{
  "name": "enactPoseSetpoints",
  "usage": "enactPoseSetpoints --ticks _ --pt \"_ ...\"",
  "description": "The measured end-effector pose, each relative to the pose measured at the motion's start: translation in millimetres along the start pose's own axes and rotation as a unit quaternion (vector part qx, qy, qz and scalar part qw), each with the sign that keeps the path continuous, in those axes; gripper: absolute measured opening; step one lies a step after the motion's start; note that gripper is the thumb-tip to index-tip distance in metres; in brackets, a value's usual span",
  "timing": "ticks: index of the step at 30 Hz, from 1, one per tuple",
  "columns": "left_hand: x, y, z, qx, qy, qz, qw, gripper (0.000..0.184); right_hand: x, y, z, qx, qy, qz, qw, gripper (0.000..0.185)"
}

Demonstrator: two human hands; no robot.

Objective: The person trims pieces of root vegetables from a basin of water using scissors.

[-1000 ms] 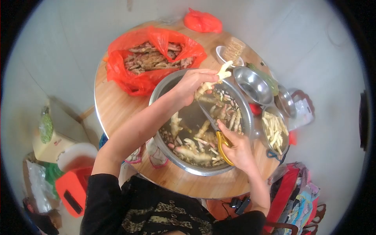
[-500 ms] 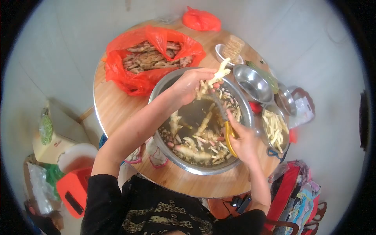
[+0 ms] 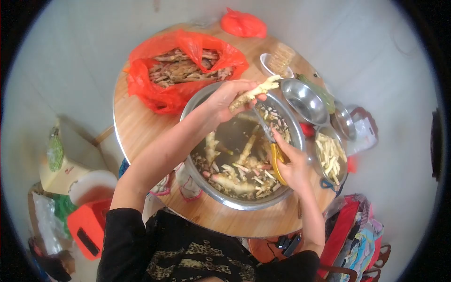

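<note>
My left hand (image 3: 231, 97) grips a pale, knobby ginger root (image 3: 255, 92) above the far side of a large steel basin (image 3: 190, 181). In my right hand (image 3: 295, 167) are yellow-handled scissors (image 3: 278, 165), their blades pointing up toward the root's lower side. Whether the blade tips touch the root I cannot tell. Dark water in the basin holds several peeled-looking ginger pieces (image 3: 233, 183) and many small pinkish and brown trimmings (image 3: 270, 176).
A red plastic bag (image 3: 141, 91) of unpeeled brown roots (image 3: 181, 70) stands left of the basin. To the right are a steel bowl (image 3: 305, 101) and a bowl of pale ginger pieces (image 3: 331, 155). A white dish (image 3: 268, 66) sits behind, all on a round wooden table (image 3: 141, 131).
The root in my left hand has turned to lie more slanted, its branching end swinging right. The scissors have shifted slightly and their blades show more clearly.
</note>
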State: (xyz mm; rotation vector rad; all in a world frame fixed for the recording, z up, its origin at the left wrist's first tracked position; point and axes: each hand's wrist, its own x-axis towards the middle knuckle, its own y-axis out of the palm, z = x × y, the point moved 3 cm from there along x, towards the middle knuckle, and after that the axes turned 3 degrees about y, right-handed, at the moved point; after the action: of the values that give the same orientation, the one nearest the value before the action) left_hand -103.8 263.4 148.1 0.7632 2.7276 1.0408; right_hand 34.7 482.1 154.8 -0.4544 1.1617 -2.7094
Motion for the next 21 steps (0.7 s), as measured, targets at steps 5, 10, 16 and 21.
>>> enactPoseSetpoints --ticks 5,10,16,21 --pt "-5 0 -2 -0.047 0.010 0.051 0.998 0.028 2 9 13 -0.023 -0.081 -0.004 0.996 0.074" --pt "-4 10 -2 -0.043 0.015 0.027 0.999 0.030 7 -4 17 -0.034 -0.064 0.007 0.997 0.074" --pt "-5 3 -8 -0.041 0.032 0.006 0.999 0.031 1 14 24 -0.068 -0.078 0.013 0.995 0.074" --pt "4 -5 -5 -0.092 0.047 0.027 0.994 0.028 8 9 34 -0.049 -0.077 0.039 0.995 0.075"
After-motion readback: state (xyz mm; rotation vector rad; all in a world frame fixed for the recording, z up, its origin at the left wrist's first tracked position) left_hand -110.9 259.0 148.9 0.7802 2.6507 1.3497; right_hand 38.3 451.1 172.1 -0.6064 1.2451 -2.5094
